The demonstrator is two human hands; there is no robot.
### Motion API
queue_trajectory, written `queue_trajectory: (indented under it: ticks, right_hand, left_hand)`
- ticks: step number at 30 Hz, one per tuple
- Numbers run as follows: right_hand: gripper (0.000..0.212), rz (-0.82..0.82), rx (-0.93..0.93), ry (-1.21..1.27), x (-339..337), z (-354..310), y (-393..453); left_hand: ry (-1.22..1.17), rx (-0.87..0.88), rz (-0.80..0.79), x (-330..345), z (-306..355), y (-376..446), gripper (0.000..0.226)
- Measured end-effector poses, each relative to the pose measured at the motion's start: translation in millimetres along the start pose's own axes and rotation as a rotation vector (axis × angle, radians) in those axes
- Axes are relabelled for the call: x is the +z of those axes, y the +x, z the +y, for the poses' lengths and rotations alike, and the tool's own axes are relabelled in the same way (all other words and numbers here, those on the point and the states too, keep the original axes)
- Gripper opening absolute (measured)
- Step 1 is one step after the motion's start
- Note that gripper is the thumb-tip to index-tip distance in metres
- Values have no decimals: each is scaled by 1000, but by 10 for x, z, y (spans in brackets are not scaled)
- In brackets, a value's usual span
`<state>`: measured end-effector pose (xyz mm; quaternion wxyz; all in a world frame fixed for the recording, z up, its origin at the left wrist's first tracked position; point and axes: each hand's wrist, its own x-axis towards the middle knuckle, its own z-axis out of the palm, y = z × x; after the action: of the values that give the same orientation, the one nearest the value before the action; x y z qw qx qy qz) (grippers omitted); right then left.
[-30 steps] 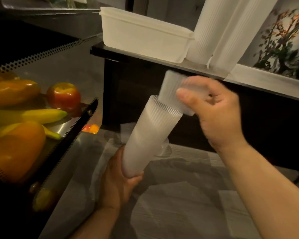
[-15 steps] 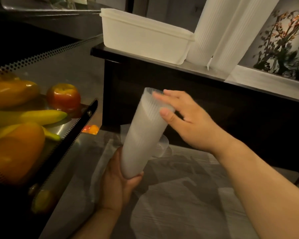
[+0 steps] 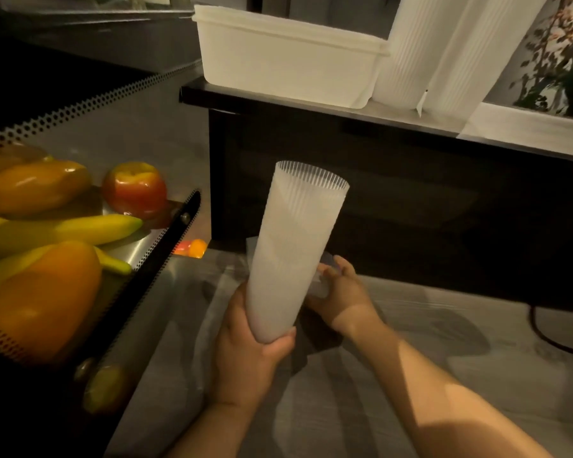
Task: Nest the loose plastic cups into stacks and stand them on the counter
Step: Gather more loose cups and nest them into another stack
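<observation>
A tall stack of nested ribbed translucent cups (image 3: 295, 246) tilts up to the right in the middle of the view, rim upward. My left hand (image 3: 248, 352) grips its lower end. Behind and below the stack, my right hand (image 3: 341, 292) curls its fingers round a loose clear cup (image 3: 321, 285) lying low near the floor; most of that cup is hidden by the stack. Two finished tall white cup stacks (image 3: 444, 51) stand on the black counter (image 3: 311, 110) at the upper right.
A white plastic tub (image 3: 288, 57) sits on the counter left of the standing stacks. A perforated metal tray (image 3: 166, 239) at left holds peppers, bananas and an apple (image 3: 134, 190). A dark cable (image 3: 549, 335) runs along the grey floor at right.
The loose cup went fully into the stack. My right hand then dropped from the stack's rim down behind it and took hold of another cup. The stack stands more upright.
</observation>
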<state>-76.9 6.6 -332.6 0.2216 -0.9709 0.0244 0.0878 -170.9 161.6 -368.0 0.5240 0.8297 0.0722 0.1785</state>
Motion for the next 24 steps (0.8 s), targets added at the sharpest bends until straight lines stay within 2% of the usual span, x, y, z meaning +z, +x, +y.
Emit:
queue_trajectory:
  ticks: [3, 7, 10, 12, 14, 17, 24]
  right_hand:
    - [57, 244, -33, 233, -74, 43, -32]
    - [64, 452, -88, 577, -696, 54, -323]
    - [59, 571, -307, 802, -1331, -73, -669]
    - [51, 510, -491, 929, -1637, -265, -858]
    - [51, 418, -592, 785, -1807, -487, -967]
    - [60, 292, -548, 316, -1890, -723, -933]
    - [72, 211, -501, -92, -1969, -898, -728]
  left_hand:
    - [12, 2, 2, -8, -1, 6, 101]
    - [0, -2, 6, -19, -18, 25, 99]
    - [-33, -28, -11, -8, -21, 23, 101]
    - [-45, -10, -30, -6, -14, 16, 100]
    - [-48, 5, -40, -11, -21, 18, 98]
    - [-82, -3, -55, -14, -16, 18, 96]
    - [-103, -7, -59, -13, -28, 14, 98]
